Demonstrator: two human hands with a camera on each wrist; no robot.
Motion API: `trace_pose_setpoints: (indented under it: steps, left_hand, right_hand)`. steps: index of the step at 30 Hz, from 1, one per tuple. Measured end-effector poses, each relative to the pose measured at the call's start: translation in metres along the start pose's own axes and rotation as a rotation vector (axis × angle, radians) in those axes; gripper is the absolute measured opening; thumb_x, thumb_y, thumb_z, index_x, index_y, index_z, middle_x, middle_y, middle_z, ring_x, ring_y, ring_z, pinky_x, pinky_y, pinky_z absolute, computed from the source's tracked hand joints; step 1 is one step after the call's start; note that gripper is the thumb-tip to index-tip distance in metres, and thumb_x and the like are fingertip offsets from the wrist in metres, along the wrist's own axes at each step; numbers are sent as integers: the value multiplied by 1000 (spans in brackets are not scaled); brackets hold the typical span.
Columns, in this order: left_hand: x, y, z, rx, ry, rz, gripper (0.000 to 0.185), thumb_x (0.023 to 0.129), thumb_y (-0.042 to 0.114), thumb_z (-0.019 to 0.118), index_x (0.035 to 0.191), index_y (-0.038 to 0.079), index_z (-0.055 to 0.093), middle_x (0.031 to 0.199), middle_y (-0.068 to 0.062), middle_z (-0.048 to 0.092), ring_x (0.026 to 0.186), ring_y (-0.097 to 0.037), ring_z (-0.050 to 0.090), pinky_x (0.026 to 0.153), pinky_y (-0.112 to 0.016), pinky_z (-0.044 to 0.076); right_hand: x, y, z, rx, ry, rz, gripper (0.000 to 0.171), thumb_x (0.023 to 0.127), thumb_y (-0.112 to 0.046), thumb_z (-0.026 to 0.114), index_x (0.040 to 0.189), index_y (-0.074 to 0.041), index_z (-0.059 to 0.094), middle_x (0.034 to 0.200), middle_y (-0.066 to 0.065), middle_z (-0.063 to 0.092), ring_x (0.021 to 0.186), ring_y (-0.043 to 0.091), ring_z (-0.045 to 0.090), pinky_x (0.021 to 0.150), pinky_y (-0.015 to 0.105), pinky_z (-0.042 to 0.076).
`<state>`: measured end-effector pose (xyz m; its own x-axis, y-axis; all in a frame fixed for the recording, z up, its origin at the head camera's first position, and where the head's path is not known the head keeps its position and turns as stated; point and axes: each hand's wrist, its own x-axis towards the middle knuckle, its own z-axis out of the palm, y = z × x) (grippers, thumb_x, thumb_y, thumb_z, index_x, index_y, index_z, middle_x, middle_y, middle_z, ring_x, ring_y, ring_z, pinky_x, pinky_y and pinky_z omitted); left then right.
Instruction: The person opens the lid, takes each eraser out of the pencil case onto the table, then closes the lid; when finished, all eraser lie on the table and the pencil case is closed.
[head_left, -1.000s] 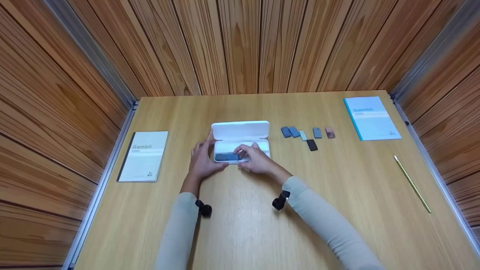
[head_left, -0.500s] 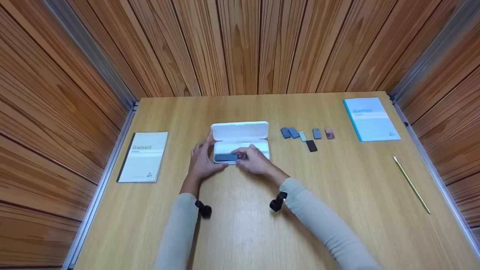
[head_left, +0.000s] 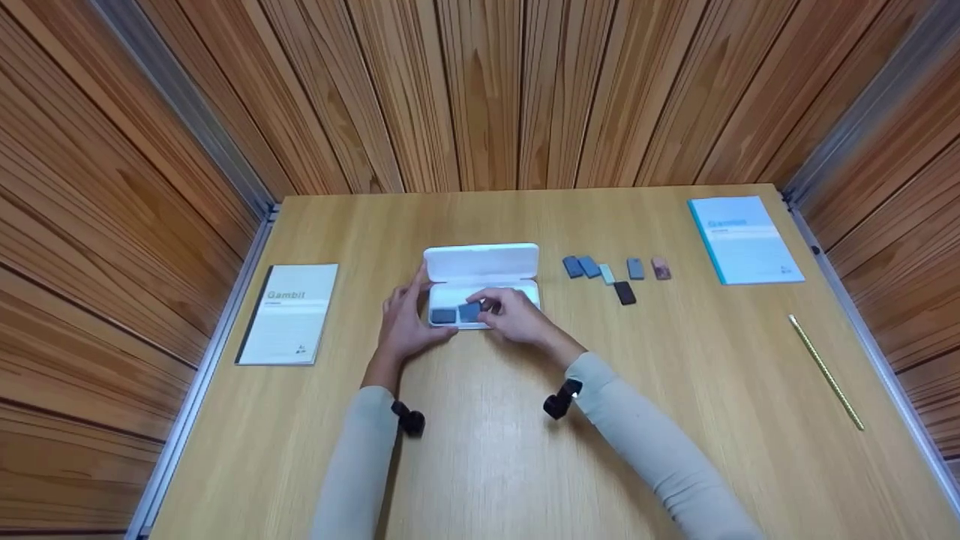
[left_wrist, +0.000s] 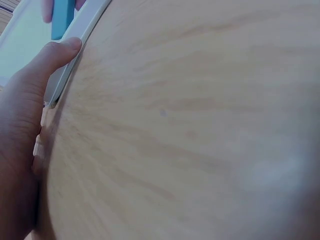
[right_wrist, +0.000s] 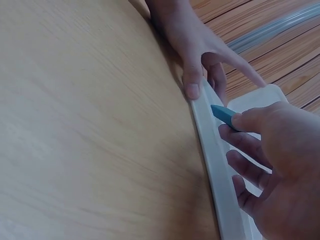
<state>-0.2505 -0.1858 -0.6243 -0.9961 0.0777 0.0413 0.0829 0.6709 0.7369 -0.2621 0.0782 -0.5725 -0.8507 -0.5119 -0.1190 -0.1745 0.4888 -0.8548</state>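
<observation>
The case point(head_left: 481, 264) lies open between the left hand point(head_left: 401, 321) and right hand point(head_left: 517, 319), with two tiles point(head_left: 456, 314) in it. More tiles point(head_left: 611, 271) lie right of the right hand; a booklet point(head_left: 287, 313) lies left of the left hand.

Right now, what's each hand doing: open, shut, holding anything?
Left hand: open, fingers straight, steadying the white case at its left end.
Right hand: pinching a blue tile over the case.

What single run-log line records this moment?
left hand: steadies case | right hand: pinches blue tile over case | loose tiles: on table
</observation>
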Motion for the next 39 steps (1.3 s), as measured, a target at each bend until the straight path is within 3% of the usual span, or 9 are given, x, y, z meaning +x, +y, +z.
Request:
trace_pose_setpoints:
  steps: [11, 23, 30, 35, 39]
  left_hand:
    - [1, -1, -1, -4, -15, -30, 139, 74, 61, 99, 180, 50, 9, 168, 1, 59, 154, -38, 39, 130, -71, 36]
    - [1, -3, -1, -14, -10, -9, 139, 73, 61, 99, 180, 49, 10, 167, 1, 62, 153, -37, 40, 129, -68, 33]
    - [2, -3, 0, 15, -8, 39, 138, 75, 56, 99, 182, 40, 13, 164, -3, 66, 146, -35, 47, 124, -58, 32]
    - [2, -2, -1, 9, -16, 8, 138, 75, 59, 98, 181, 45, 12, 166, -1, 64, 148, -33, 45, 124, -58, 32]
    - [2, -2, -1, 1, -12, 9, 138, 75, 61, 98, 180, 48, 11, 165, 0, 64, 148, -33, 45, 124, -59, 32]
  right_hand:
    - [-14, 7, -25, 33, 25, -2, 33, 113, -15, 66, 145, -18, 75, 127, 12, 73, 116, 27, 63, 99, 36, 49]
    - [-32, 21, -61, 40, 75, 22, 35, 113, -16, 67, 148, -15, 73, 127, 12, 71, 116, 27, 60, 93, 32, 47]
    - [-41, 33, -83, 12, 129, 5, 34, 112, -12, 68, 144, -14, 76, 121, 13, 70, 113, 28, 61, 93, 34, 47]
    - [-49, 48, -98, -1, 143, 21, 33, 112, -15, 69, 144, -18, 77, 122, 11, 69, 110, 25, 59, 90, 31, 48]
    - [-56, 57, -109, -19, 151, 29, 33, 113, -13, 67, 145, -15, 76, 122, 12, 69, 108, 24, 59, 86, 27, 49]
